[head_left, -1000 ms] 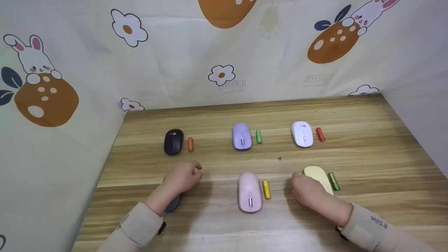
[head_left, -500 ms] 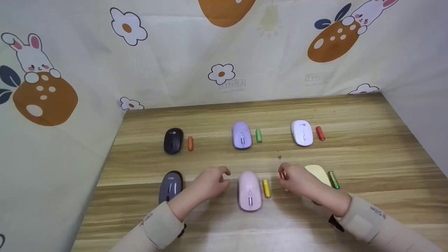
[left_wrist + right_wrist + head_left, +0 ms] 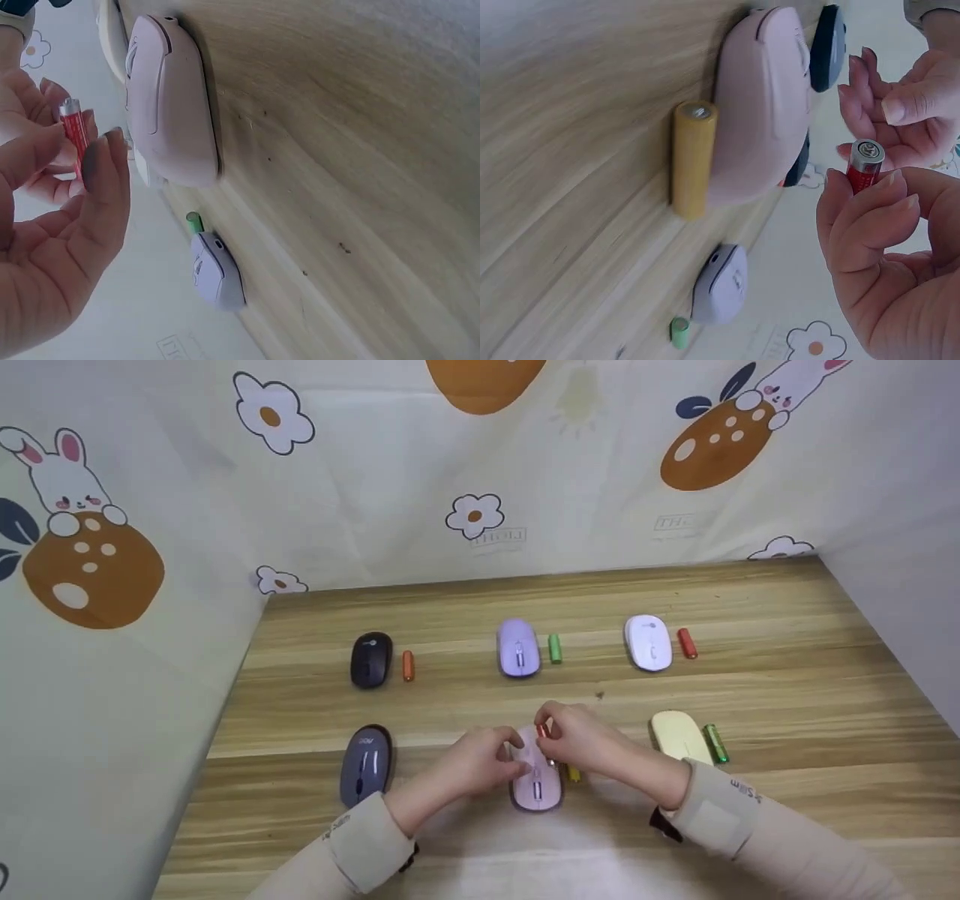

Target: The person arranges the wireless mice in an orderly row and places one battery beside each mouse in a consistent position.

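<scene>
Over the pink mouse [image 3: 537,795], my right hand [image 3: 589,739] pinches a red battery [image 3: 862,176] between thumb and fingers. Its silver end shows in both wrist views. Facing it from the left is my left hand [image 3: 484,761], thumb and fingers spread apart and bent toward the battery; the right wrist view shows a gap between them. Both hands are raised above the mouse, hiding part of it in the head view. Against the mouse's right side lies a yellow battery [image 3: 692,165], partly covered by my right hand from above.
On the wooden table [image 3: 450,697] stand a grey mouse [image 3: 366,765], black mouse [image 3: 371,660], purple mouse [image 3: 517,649], white mouse [image 3: 649,643] and cream mouse [image 3: 679,733]. Orange [image 3: 408,666], green and red batteries lie beside several of them. A printed cloth [image 3: 375,510] rises behind.
My right hand has carried the red battery leftward from beside the cream mouse to over the pink one. My left hand has come right from the grey mouse, uncovering it.
</scene>
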`<control>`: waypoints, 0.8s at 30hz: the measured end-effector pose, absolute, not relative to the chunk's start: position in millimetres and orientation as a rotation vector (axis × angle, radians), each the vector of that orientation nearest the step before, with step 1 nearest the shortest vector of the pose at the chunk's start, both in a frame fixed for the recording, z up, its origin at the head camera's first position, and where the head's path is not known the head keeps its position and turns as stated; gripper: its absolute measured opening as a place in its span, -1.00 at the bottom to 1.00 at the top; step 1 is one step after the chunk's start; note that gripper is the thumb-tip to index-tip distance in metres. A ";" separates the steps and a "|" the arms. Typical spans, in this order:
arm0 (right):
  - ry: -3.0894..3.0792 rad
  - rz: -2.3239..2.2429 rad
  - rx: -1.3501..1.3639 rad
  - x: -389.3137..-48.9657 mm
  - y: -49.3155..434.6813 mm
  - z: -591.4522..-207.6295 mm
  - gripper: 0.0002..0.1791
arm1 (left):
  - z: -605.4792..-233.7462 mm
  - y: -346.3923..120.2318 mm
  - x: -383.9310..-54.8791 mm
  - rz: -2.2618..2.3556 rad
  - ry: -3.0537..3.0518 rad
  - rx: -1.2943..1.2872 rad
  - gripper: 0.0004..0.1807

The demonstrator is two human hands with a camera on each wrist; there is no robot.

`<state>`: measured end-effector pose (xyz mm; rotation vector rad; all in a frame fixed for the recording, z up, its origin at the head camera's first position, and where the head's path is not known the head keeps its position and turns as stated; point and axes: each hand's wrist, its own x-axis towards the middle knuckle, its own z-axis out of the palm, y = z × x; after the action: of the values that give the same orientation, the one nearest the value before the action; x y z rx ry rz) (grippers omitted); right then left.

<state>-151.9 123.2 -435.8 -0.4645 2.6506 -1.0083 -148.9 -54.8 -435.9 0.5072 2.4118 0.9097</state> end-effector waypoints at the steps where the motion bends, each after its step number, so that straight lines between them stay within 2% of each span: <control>1: 2.637 -1.019 -0.470 -152.1 121.1 -435.5 -0.82 | -436.5 -54.7 -148.9 0.914 2.400 0.503 -0.67; 9: 2.611 -0.944 -0.500 -160.2 97.3 -432.3 -0.85 | -439.3 -74.5 -145.3 0.699 2.465 0.558 -0.84; 16: 2.582 -0.796 -0.530 -172.9 59.1 -435.0 -0.79 | -437.8 -86.9 -125.1 0.426 2.406 0.673 -0.77; 22: 2.568 -0.695 -0.537 -179.0 31.9 -445.2 -0.96 | -433.8 -84.7 -107.4 0.237 2.322 0.841 -0.74; 24: 2.564 -0.695 -0.543 -179.6 24.3 -447.6 -0.88 | -433.1 -83.0 -102.5 0.206 2.297 0.870 -0.72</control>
<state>-179.6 24.3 -447.6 -0.5432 2.5640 -0.6953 -102.5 -83.0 -433.1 0.8700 2.2966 0.2060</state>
